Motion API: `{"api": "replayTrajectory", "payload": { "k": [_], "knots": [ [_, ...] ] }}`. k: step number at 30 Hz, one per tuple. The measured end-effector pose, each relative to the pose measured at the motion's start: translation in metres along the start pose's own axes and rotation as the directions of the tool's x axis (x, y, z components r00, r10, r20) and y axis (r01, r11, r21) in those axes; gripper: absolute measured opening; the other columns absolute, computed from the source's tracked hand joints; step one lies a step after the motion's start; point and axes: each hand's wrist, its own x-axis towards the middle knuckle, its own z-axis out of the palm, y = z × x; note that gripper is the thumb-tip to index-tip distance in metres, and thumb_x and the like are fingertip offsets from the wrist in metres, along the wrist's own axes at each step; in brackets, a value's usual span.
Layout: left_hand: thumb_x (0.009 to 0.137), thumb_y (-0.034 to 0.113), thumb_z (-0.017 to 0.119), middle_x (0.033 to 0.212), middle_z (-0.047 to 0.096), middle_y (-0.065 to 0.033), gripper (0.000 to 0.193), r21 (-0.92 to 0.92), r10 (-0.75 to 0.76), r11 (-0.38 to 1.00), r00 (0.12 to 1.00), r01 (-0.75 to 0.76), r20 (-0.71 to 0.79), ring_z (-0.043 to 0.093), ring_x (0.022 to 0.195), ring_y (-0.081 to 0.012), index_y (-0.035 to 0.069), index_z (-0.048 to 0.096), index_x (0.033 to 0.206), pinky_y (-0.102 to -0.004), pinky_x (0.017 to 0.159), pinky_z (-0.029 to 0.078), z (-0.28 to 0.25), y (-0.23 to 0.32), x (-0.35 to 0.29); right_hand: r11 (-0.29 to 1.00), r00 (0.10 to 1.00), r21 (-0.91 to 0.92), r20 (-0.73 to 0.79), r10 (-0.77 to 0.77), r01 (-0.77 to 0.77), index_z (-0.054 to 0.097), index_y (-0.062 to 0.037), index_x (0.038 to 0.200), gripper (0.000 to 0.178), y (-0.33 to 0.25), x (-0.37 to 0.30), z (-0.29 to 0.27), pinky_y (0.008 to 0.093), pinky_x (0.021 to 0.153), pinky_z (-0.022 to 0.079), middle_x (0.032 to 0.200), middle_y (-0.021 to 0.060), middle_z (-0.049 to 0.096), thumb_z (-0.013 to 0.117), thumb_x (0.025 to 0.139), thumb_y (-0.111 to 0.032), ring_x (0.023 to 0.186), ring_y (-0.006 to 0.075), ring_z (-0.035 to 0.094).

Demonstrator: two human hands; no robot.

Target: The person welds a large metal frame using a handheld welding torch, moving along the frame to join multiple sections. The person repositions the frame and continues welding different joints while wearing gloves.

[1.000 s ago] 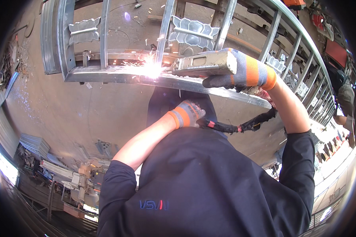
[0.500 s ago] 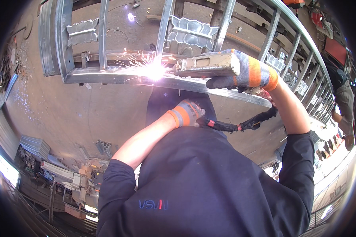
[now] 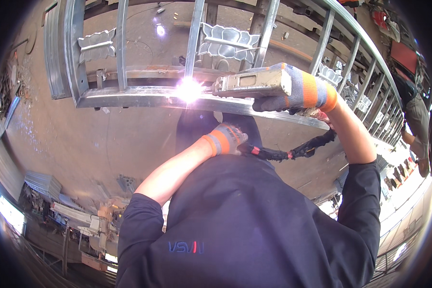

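My right hand (image 3: 300, 89), in a grey and orange glove, is closed round a boxy tan welding gun (image 3: 252, 84). The gun points left, and a blinding white glow (image 3: 189, 90) burns at its tip. That glow sits where an upright bar (image 3: 195, 41) meets the long bottom rail (image 3: 144, 98) of a silver metal railing; the joint itself is lost in the glare. Close to my body, my gloved left hand (image 3: 225, 139) grips a black wrapped cable (image 3: 273, 153). From there the cable runs right, toward the underside of my right wrist.
Wavy decorative plates (image 3: 229, 41) sit between the railing's bars. The railing curves away to the right, where another person's legs (image 3: 417, 125) show. Stacked metal profiles (image 3: 43, 184) lie at the left, with machinery (image 3: 98, 225) at the lower left.
The wide spray of sparks has died down to a compact glow. The railing and the glow sit slightly lower in view. Both hands keep their holds.
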Motion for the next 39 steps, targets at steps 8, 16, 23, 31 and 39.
{"api": "replayTrajectory", "payload": {
  "k": [8, 16, 23, 31, 39],
  "knots": [
    [0.086, 0.052, 0.073, 0.106, 0.076, -0.0179, 0.051, -0.09, -0.041, 0.995, 0.997, 0.046, 0.059, 0.073, 0.105, -0.0353, 0.007, 0.073, 0.111, -0.0461, 0.09, 0.057, -0.004, 0.016, 0.028, 0.994, 0.985, 0.106, -0.169, 0.034, -0.016, 0.073, -0.001, 0.109, 0.031, 0.004, -0.061, -0.021, 0.029, 0.082, 0.056, 0.102, 0.008, 0.078, 0.087, 0.083, -0.011, 0.091, 0.012, 0.07],
    [0.085, 0.049, 0.073, 0.106, 0.076, -0.0148, 0.049, -0.177, -0.082, 0.98, 0.994, 0.095, 0.078, 0.074, 0.104, -0.034, 0.011, 0.073, 0.116, -0.0459, 0.088, 0.057, 0.011, 0.06, 0.104, 0.989, 0.988, 0.091, -0.09, 0.123, -0.115, 0.073, -0.0013, 0.106, 0.03, 0.056, -0.098, -0.042, 0.0281, 0.075, 0.057, 0.096, 0.0055, 0.078, 0.087, 0.085, -0.017, 0.082, 0.0121, 0.07],
    [0.085, 0.054, 0.073, 0.106, 0.076, -0.0154, 0.052, -0.17, -0.134, 0.974, 0.986, 0.149, 0.099, 0.074, 0.103, -0.0345, 0.011, 0.073, 0.116, -0.0461, 0.088, 0.057, 0.016, 0.075, 0.13, 0.993, 0.999, -0.106, 0.004, -0.045, 0.046, 0.07, -0.0014, 0.131, 0.05, 0.077, -0.101, -0.042, 0.0327, 0.086, 0.057, 0.114, 0.01, 0.076, 0.086, 0.088, -0.022, 0.096, 0.0176, 0.07],
    [0.087, 0.052, 0.072, 0.107, 0.076, -0.016, 0.053, -0.146, -0.13, 0.978, 0.984, 0.147, 0.117, 0.074, 0.104, -0.0347, 0.011, 0.072, 0.119, -0.0464, 0.089, 0.057, 0.019, 0.078, 0.133, 0.953, 0.963, -0.165, -0.052, -0.265, 0.254, 0.074, -0.0074, 0.126, 0.047, 0.098, -0.099, -0.034, 0.0344, 0.073, 0.055, 0.101, 0.0091, 0.076, 0.084, 0.088, -0.034, 0.079, 0.018, 0.068],
    [0.086, 0.051, 0.072, 0.106, 0.076, -0.0164, 0.053, -0.143, -0.122, 0.98, 0.987, 0.136, 0.103, 0.074, 0.103, -0.035, 0.01, 0.072, 0.119, -0.0463, 0.088, 0.057, 0.022, 0.078, 0.132, 0.962, 0.978, -0.191, -0.04, -0.204, 0.193, 0.076, -0.0066, 0.116, 0.038, 0.098, -0.096, -0.034, 0.027, 0.054, 0.05, 0.085, 0.0026, 0.074, 0.083, 0.089, -0.031, 0.067, 0.0107, 0.065]
  ]
}}
